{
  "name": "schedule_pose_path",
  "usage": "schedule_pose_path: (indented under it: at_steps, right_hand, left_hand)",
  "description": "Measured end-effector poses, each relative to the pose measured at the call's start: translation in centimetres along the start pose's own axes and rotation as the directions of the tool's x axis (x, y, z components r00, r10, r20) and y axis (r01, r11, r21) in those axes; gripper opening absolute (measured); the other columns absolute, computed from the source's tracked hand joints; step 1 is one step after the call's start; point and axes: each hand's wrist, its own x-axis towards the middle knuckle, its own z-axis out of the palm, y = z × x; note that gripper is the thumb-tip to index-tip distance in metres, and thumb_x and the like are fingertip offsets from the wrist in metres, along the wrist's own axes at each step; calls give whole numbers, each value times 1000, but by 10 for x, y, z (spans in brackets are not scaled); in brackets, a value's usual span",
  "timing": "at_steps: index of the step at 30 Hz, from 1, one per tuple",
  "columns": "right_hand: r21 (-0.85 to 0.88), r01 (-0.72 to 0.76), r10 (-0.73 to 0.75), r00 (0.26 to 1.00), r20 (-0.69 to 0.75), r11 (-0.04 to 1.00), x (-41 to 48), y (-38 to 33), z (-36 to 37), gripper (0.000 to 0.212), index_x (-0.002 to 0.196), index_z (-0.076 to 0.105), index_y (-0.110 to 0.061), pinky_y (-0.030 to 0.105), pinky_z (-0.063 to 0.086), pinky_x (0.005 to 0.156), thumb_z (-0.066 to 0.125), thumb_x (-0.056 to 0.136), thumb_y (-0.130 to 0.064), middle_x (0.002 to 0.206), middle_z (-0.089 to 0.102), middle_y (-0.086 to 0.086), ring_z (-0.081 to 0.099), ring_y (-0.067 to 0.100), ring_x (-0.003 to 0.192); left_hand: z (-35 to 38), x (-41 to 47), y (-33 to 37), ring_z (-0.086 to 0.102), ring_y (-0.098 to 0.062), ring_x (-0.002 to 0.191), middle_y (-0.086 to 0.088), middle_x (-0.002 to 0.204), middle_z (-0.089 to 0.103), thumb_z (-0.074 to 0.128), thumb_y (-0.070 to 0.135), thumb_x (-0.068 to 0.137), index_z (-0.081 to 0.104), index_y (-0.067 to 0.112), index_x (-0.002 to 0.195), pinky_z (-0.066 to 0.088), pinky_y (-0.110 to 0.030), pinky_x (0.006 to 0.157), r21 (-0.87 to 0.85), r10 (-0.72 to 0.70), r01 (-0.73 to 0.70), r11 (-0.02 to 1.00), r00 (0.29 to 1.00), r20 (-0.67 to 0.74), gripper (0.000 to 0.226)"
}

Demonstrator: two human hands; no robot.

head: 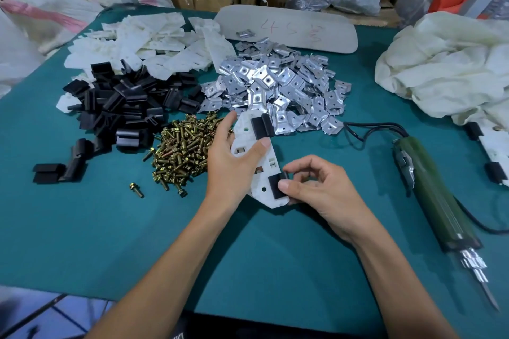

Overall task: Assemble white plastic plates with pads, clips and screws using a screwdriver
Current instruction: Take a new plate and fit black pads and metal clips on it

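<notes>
A white plastic plate (249,146) is held just above the green table (110,228). My left hand (231,162) grips it from the left, thumb on its upper face. One black pad (261,126) is clipped on the plate's far end. My right hand (316,187) pinches a second black pad (276,186) onto the near end. Behind lie heaps of white plates (148,41), black pads (124,107), silver metal clips (278,85) and brass screws (181,151). A green electric screwdriver (432,192) lies at the right, untouched.
A loose screw (137,190) and a few stray pads (59,170) lie at the left. A crumpled white sack (451,63) fills the right rear, with assembled plates (493,151) below it. A flat white board (289,27) lies at the back. Bags and cartons ring the table.
</notes>
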Motion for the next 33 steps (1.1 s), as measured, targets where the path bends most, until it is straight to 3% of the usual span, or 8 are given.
schedule_pose_path:
  at_steps: [6,10,13,17,19,22,27,33]
  right_hand:
    - [25,-1,-1,999,50,1000,0,-2,-1,23,85,74,-28,32,62,72,90,73,-17,93,75,2,72,24,69]
    - [22,18,-19,999,46,1000,0,-2,-3,14,82,71,-22,29,59,69,85,81,-17,90,74,3,72,22,71]
    - [-36,91,-94,988,-121,995,3,-2,-5,16,79,71,-20,25,54,61,76,90,-30,79,68,2,63,13,70]
    - [-30,115,-118,916,-383,993,10,-1,-18,15,83,70,-22,24,50,52,70,98,-25,77,68,-4,59,11,64]
    - [-26,100,-102,897,-429,995,12,1,-21,12,88,70,-21,23,50,52,67,100,-24,78,71,-7,60,10,62]
    - [-26,85,-88,883,-461,996,17,4,-23,9,93,69,-20,23,49,51,66,100,-23,83,71,-2,61,9,64]
    - [-29,83,-86,860,-504,996,21,7,-26,10,94,69,-18,21,48,49,64,101,-23,79,70,-8,59,4,64]
    - [5,78,-65,859,-507,997,22,7,-28,10,95,68,-15,22,47,48,63,101,-20,74,70,-9,58,5,62]
  left_hand:
    - [0,1,0,67,-18,114,-1,128,67,83,21,83,46,39,139,59,-43,92,3,-31,31,1000,999,-12,69]
    - [2,-2,1,72,-14,98,3,111,73,81,15,85,53,26,137,60,-32,81,43,-30,29,999,999,33,60]
    - [7,-9,0,72,-15,92,3,104,74,80,12,84,56,23,133,60,-32,76,124,-24,4,992,987,162,56]
    - [21,-19,-9,65,-19,113,6,118,69,82,28,82,50,42,135,54,-43,96,279,-81,-1,960,956,283,64]
    - [26,-19,-11,57,-9,120,16,120,65,80,40,81,48,50,134,49,-31,99,381,-97,-23,924,951,293,63]
    - [28,-14,-6,43,2,115,25,113,53,71,57,83,48,41,137,34,-9,86,588,43,-230,775,948,315,61]
    - [29,34,14,46,-9,115,15,113,59,63,40,95,49,28,139,39,-25,93,665,241,-401,629,915,324,48]
    - [39,94,22,39,-22,124,2,122,64,70,28,91,40,25,147,28,-36,97,769,13,-564,300,809,588,64]
